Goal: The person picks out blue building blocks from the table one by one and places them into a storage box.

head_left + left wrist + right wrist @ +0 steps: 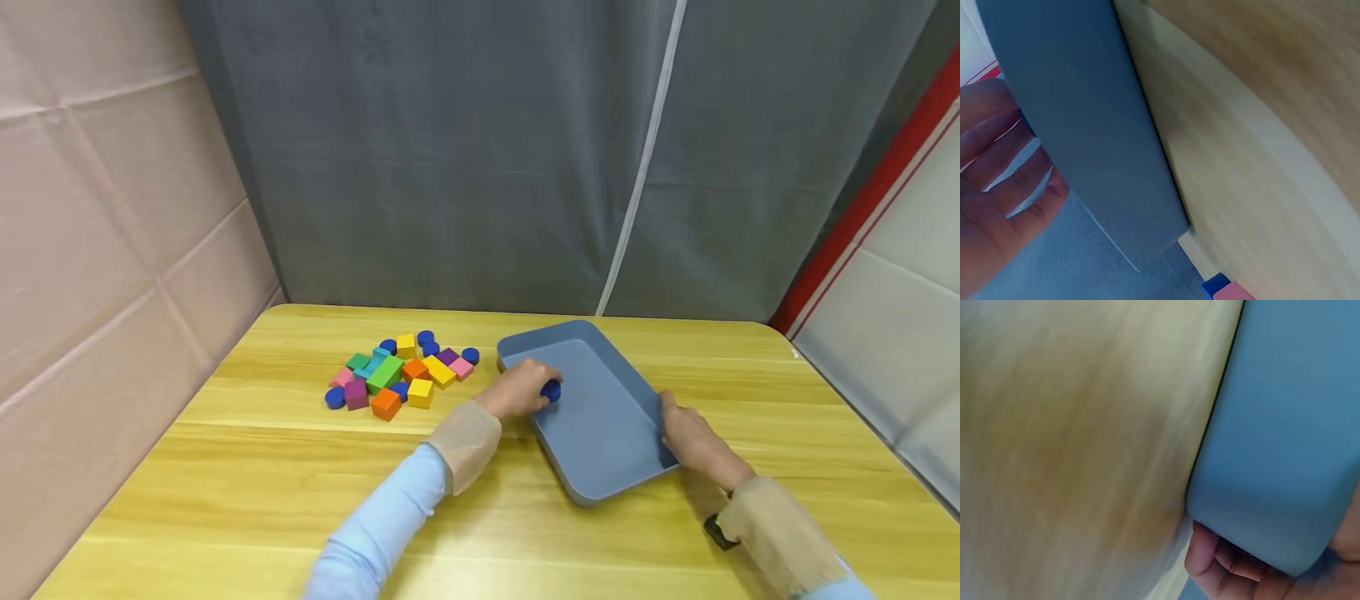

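My left hand [521,388] pinches a blue round block [551,390] just inside the left rim of a grey-blue tray [592,417]. In the left wrist view, the tray wall hides most of that block behind the fingers [1029,172]. My right hand [693,437] grips the tray's right side near its front corner, with fingers curled at the corner in the right wrist view. The tray lies at a slant on the wooden table, and its floor shows no other blocks. To its left is a loose cluster of coloured blocks [386,375].
The cluster mixes blue discs, an orange cube [386,404], a yellow cube [421,392], a purple cube [356,394] and a pink block [461,367]. A grey curtain [450,167] hangs behind the wooden table [285,500]. Pale panels stand at both sides.
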`<state>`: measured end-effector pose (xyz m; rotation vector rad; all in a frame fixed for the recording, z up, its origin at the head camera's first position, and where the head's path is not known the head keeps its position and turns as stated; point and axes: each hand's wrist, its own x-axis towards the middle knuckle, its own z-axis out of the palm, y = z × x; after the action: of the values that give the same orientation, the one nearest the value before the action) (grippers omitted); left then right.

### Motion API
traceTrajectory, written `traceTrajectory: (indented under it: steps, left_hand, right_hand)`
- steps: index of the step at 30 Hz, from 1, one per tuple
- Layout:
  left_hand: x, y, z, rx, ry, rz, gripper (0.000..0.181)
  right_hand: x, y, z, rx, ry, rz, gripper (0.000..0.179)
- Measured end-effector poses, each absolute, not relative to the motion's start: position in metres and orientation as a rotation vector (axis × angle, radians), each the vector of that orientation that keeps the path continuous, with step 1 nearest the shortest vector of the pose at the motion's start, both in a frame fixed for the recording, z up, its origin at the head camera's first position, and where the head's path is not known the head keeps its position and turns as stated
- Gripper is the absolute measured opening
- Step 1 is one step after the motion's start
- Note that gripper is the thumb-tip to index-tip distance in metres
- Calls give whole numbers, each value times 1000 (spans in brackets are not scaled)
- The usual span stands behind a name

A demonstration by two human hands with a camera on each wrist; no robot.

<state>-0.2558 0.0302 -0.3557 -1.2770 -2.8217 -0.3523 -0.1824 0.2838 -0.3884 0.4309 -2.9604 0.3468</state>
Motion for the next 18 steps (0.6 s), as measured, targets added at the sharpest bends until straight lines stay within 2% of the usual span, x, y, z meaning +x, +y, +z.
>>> traceTrajectory:
  steps: [18]
  left_hand:
    - [-254, 40, -366, -1338, -2883, -281, 29]
  right_hand:
    - [-181, 281, -388, 399, -2920, 269, 36]
